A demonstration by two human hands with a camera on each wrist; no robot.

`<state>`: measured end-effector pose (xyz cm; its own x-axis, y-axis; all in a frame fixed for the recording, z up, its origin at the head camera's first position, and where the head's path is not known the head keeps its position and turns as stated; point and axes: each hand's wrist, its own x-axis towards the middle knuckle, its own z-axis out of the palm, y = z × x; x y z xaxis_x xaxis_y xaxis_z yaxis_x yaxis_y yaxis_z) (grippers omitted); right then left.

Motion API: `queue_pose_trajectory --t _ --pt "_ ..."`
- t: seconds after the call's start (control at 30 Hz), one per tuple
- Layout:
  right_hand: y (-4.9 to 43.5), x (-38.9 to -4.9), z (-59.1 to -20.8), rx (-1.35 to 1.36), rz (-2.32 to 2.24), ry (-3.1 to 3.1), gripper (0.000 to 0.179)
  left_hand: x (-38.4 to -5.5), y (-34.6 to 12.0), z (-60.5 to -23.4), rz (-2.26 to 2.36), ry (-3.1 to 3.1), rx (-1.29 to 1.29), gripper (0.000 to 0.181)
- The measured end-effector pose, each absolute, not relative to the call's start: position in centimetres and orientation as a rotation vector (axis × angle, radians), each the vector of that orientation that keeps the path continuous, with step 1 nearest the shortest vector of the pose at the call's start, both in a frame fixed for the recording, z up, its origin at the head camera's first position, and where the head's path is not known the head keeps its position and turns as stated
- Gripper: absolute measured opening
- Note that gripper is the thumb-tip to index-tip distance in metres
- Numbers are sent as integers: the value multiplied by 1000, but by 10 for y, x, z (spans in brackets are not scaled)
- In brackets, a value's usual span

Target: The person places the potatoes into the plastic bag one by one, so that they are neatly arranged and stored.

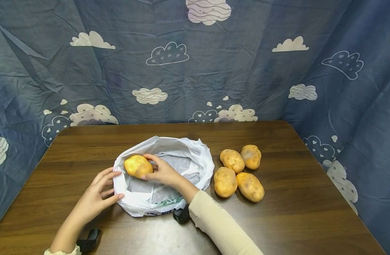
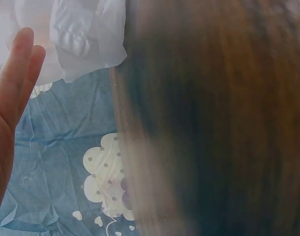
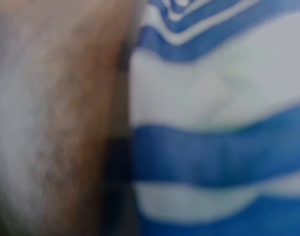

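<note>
A white plastic bag [image 1: 201, 159] lies on the table with its mouth spread wide. Inside that mouth, at its left end, my right hand [image 1: 164, 173] holds a potato [image 1: 137, 166] between thumb and fingers. My left hand [image 1: 96, 198] touches the outside of the bag's left rim, thumb apart from the fingers. In the left wrist view, straight fingers [image 2: 15, 73] lie against the white plastic [image 2: 86, 34]. The right wrist view is blurred and does not show the right hand; a blue and white striped surface [image 3: 214, 152] fills its right side.
Several potatoes [image 1: 225, 182] lie grouped on the brown wooden table [image 1: 293, 212], right of the bag. A dark blue curtain [image 1: 169, 78] with cloud prints hangs behind the table and along its right side. Black wrist straps [image 1: 89, 241] show below the hands.
</note>
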<state>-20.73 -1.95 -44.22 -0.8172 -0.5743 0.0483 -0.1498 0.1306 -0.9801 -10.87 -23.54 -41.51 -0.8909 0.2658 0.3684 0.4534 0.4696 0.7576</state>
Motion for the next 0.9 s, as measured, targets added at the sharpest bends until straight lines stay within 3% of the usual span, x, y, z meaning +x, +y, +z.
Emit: queue_pose_trajectory --t 0.57,0.9 --pt "-17 -203 -434 -706 -1718 2132 62 -109 -237 -416 -1397 -2500 -629 59" --pt "-3 -186 -398 -828 -1773 2108 58 -109 -238 -417 -1384 -2512 -622 60"
